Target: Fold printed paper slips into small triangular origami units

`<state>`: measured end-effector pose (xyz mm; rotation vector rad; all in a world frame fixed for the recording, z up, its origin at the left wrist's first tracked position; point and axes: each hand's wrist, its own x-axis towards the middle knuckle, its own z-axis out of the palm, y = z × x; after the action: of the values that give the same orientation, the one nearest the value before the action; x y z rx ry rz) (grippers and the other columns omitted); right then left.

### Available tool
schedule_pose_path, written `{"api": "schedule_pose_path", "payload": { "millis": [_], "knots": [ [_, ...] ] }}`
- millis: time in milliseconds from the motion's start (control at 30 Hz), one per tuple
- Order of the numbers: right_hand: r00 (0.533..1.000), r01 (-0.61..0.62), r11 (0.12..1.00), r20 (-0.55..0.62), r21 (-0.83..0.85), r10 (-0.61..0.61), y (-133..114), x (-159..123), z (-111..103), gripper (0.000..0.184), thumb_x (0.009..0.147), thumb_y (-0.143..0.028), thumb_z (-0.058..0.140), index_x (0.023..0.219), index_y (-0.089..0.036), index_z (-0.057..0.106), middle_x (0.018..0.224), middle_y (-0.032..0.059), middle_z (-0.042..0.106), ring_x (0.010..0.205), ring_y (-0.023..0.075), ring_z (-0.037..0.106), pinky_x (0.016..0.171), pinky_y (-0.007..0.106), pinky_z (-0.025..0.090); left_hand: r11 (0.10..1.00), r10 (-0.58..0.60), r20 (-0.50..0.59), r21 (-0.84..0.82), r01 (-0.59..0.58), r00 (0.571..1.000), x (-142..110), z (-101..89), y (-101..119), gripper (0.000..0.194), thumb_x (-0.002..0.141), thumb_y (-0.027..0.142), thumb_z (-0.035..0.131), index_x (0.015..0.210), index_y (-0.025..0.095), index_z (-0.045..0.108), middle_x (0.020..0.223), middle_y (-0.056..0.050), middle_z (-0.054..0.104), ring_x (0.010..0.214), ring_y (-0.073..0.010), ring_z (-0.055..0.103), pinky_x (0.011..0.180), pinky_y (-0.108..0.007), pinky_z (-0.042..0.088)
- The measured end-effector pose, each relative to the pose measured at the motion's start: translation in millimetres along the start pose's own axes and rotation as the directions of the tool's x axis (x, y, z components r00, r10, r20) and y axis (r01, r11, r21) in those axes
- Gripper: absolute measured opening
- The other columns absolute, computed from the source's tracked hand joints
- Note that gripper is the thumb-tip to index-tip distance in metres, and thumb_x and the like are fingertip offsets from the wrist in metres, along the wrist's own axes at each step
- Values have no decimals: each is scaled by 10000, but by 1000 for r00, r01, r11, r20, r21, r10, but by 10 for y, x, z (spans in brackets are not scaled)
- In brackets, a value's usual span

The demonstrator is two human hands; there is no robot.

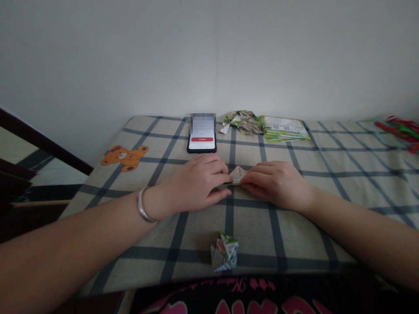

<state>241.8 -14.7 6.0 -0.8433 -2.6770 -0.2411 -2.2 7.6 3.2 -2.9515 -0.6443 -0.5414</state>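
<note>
A small folded piece of printed paper (238,174) lies on the checked tablecloth, its pointed top showing between my two hands. My left hand (201,181), with a silver bangle at the wrist, has its fingers closed on the paper's left side. On the right side, the fingers of my right hand (278,182) press together on it. Most of the paper's lower part is hidden by the fingers. Closer to me, a finished-looking folded paper shape (224,252) rests near the table's front edge, touched by neither hand.
A phone (202,139) with a lit screen stands behind my left hand. Several folded paper pieces (244,121) and a stack of printed sheets (286,128) lie by the wall. Red and green items (401,130) are at far right. A bear picture (126,157) is at left.
</note>
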Motion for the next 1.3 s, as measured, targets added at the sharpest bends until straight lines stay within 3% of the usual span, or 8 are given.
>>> {"api": "schedule_pose_path", "payload": {
  "millis": [133, 267, 600, 1067, 1300],
  "knots": [
    [998, -67, 995, -11, 76, 69, -5, 17, 29, 235, 953, -297, 508, 887, -160, 687, 782, 41, 683, 704, 160, 637, 616, 275, 428, 983, -118, -35, 139, 122, 992, 20, 15, 96, 166, 905, 334, 587, 900, 207, 694, 880, -13, 671, 890, -202, 561, 772, -349, 404],
    [993, -116, 977, -11, 177, 119, 0, 27, 36, 172, 925, -289, 561, 900, -179, 691, 779, 22, 687, 713, 143, 627, 638, 261, 429, 970, -132, -30, 204, 135, 991, 21, 29, 135, 147, 899, 314, 606, 887, 196, 694, 854, -16, 667, 864, -196, 555, 757, -334, 375],
    [970, -236, 947, 106, 218, 217, 21, 12, -25, 165, 920, -293, 568, 938, -191, 696, 831, 24, 680, 728, 133, 614, 639, 249, 421, 975, -166, -8, 146, 165, 986, 14, 32, 101, 178, 921, 312, 577, 868, 192, 696, 847, -24, 669, 850, -188, 571, 738, -324, 373],
    [972, -235, 957, 67, 169, 226, 30, 61, 69, 120, 899, -227, 554, 890, -174, 661, 803, 36, 646, 733, 153, 583, 652, 257, 388, 964, -264, -3, -39, 264, 964, 68, 80, 36, 177, 906, 295, 585, 841, 170, 693, 805, -34, 658, 818, -182, 564, 744, -328, 404],
    [969, -244, 955, 88, 170, 232, 27, 83, 91, 103, 887, -218, 549, 869, -175, 641, 809, 30, 628, 731, 151, 577, 651, 257, 384, 966, -258, 8, 17, 258, 966, 73, 91, 46, 172, 907, 313, 588, 855, 182, 687, 812, -27, 669, 835, -196, 571, 743, -338, 398]
  ]
}}
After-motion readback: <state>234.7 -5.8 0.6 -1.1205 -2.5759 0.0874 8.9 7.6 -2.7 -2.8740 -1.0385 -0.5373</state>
